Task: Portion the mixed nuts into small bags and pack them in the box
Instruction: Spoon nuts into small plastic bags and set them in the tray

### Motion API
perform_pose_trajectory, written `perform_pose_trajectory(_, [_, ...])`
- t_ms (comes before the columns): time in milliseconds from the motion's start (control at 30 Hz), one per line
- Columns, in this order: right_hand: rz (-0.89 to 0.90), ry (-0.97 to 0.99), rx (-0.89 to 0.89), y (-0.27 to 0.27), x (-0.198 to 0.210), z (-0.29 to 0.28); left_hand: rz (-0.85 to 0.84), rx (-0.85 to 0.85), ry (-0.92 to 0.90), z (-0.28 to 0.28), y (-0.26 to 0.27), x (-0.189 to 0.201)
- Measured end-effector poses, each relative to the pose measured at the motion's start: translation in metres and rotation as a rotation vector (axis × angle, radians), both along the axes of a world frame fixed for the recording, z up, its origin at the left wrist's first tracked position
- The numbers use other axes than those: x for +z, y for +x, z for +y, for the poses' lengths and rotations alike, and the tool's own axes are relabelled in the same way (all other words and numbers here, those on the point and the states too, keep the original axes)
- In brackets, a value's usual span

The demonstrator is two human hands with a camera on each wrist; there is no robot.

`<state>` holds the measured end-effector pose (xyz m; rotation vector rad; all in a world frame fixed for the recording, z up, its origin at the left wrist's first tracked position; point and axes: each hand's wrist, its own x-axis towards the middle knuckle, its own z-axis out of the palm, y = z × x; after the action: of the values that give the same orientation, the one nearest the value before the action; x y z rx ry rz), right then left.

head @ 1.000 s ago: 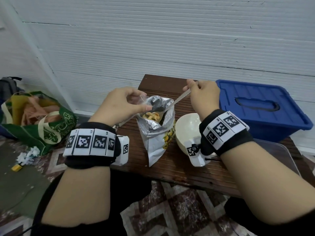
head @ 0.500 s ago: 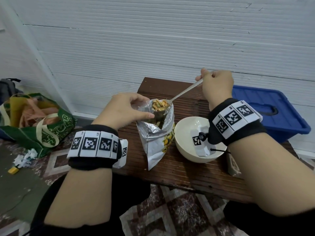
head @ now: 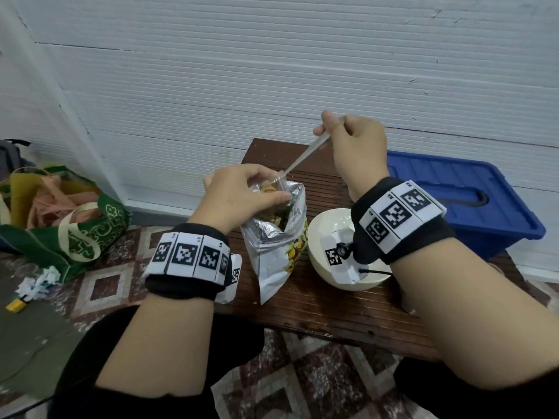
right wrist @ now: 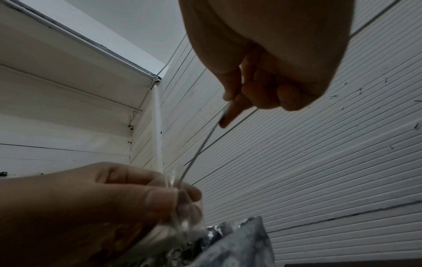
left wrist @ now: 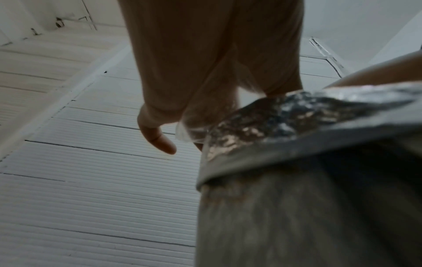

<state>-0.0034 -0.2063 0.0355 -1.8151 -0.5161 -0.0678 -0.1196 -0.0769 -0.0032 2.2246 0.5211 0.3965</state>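
Note:
An open foil bag of mixed nuts (head: 272, 252) stands on the brown table (head: 317, 306). My left hand (head: 257, 193) pinches a small clear bag (head: 273, 186) open just above the foil bag's mouth. My right hand (head: 328, 128) is raised behind it and grips the handle of a metal spoon (head: 302, 160), whose bowl dips into the clear bag among nuts. In the right wrist view, the spoon (right wrist: 200, 144) runs down from my right hand (right wrist: 239, 101) into the clear bag (right wrist: 182, 198). In the left wrist view, the clear bag (left wrist: 194, 126) hangs beside the foil bag (left wrist: 297, 117).
A white bowl (head: 320, 237) sits right of the foil bag, under my right wrist. A blue lidded box (head: 462, 195) stands at the far right by the white wall. A green cloth bag (head: 75, 231) and paper scraps lie on the floor to the left.
The right hand lifted the spoon, loaded with nuts, out of the foil bag and rose higher. The spoon's bowl now sits in the small clear bag that the left hand holds.

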Motion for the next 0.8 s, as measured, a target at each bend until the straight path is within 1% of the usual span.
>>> perform_pose_trajectory(100, [-0.105,0.156,0.08,-0.002,0.005,-0.005,-0.047,0.035,-0.084,0.002,-0.001,0.002])
perform_pose_trajectory(167, [-0.15,0.266,0.082,-0.001,0.009,-0.01,-0.075,0.06,-0.139,0.006,-0.003,0.003])
perform_pose_trajectory(267, [-0.183,0.368,-0.026,0.004,0.01,-0.017,-0.123,0.106,-0.206,0.013,-0.007,0.004])
perform_pose_trajectory(367, [-0.126,0.384,-0.158,0.009,0.005,-0.021,-0.158,0.134,-0.24,0.019,-0.01,0.006])
perform_pose_trajectory(433, [-0.119,0.307,-0.18,0.01,-0.003,-0.022,-0.16,0.117,-0.237,0.022,-0.012,0.007])
perform_pose_trajectory(467, [-0.132,0.238,-0.153,0.009,-0.008,-0.022,-0.155,0.103,-0.233,0.022,-0.012,0.008])
perform_pose_trajectory(567, [-0.22,0.035,0.037,-0.001,-0.023,-0.018,-0.134,0.054,-0.215,0.023,-0.014,0.008])
perform_pose_trajectory(667, [-0.375,-0.112,0.215,-0.011,-0.037,-0.013,-0.138,-0.009,-0.249,0.02,-0.015,0.01])
perform_pose_trajectory(733, [-0.504,-0.224,0.273,-0.016,-0.047,-0.01,-0.129,-0.036,-0.249,0.018,-0.015,0.011])
perform_pose_trajectory(767, [-0.531,-0.248,0.277,-0.018,-0.053,-0.01,-0.118,-0.047,-0.245,0.018,-0.015,0.01])
perform_pose_trajectory(800, [-0.509,-0.247,0.263,-0.02,-0.056,-0.01,-0.106,-0.056,-0.239,0.018,-0.015,0.01])
